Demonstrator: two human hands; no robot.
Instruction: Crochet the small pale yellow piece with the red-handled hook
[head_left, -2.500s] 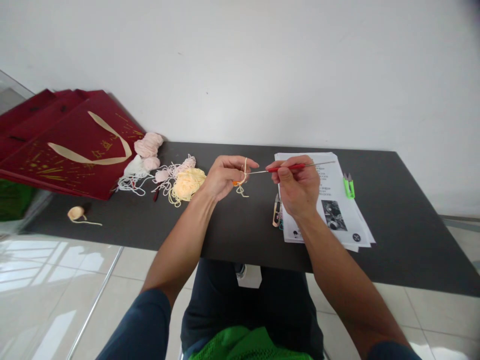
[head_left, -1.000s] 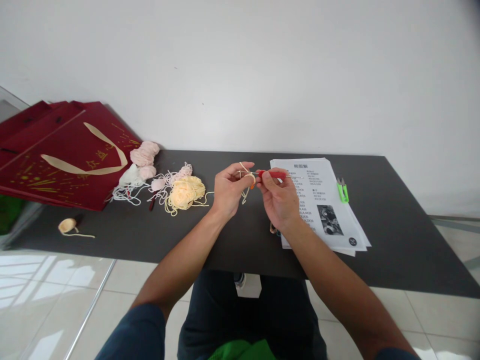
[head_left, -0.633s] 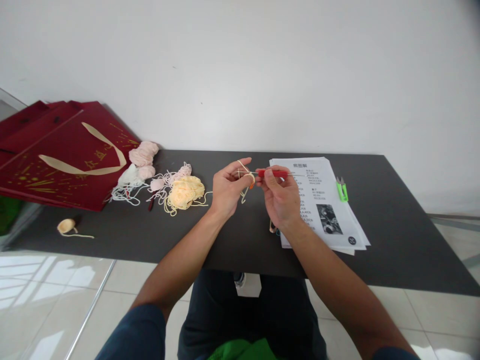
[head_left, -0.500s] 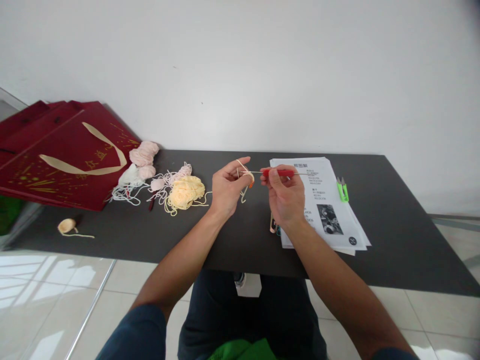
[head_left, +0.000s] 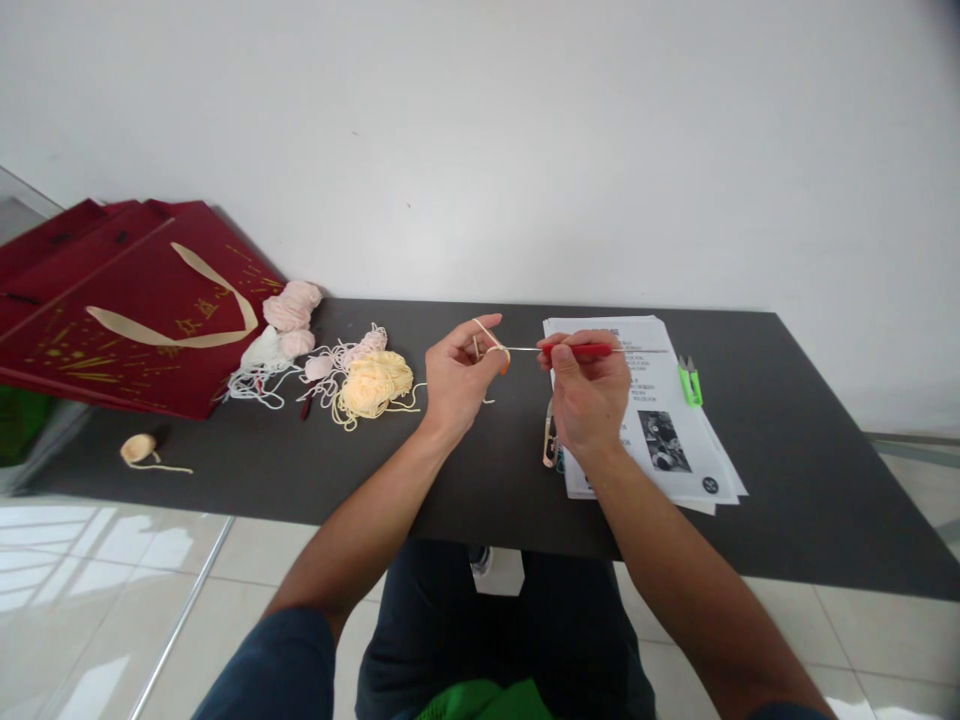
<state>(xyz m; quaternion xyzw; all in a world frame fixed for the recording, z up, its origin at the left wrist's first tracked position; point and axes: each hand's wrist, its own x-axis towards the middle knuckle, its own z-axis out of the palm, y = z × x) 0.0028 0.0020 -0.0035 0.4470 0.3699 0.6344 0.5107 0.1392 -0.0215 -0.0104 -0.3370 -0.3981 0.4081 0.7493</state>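
Observation:
My left hand (head_left: 459, 368) pinches a small cream crochet piece (head_left: 498, 352), with a strand of cream yarn (head_left: 482, 327) running over its raised index finger. Something small and orange (head_left: 505, 368) shows beside the thumb tip. In my right hand (head_left: 589, 395) is a crochet hook (head_left: 581, 350) with a red handle, held level between thumb and fingers. Its thin metal shaft points left and its tip meets the yarn at my left fingertips. Most of the crochet piece is hidden by the left fingers. Left of that hand lies a pale yellow yarn ball (head_left: 375, 385).
Printed sheets (head_left: 651, 460) lie at the right, with green thread snips (head_left: 689, 381) on their edge. Dark red paper bags (head_left: 135, 320) lean at the left beside pink yarn (head_left: 292, 305) and white yarn (head_left: 262, 365). A small cream crocheted cup (head_left: 138, 449) rests at the front left.
My right hand has moved right with the crochet hook, drawing its shaft away from my left hand. The left hand has hardly moved; its dangling yarn end shows less.

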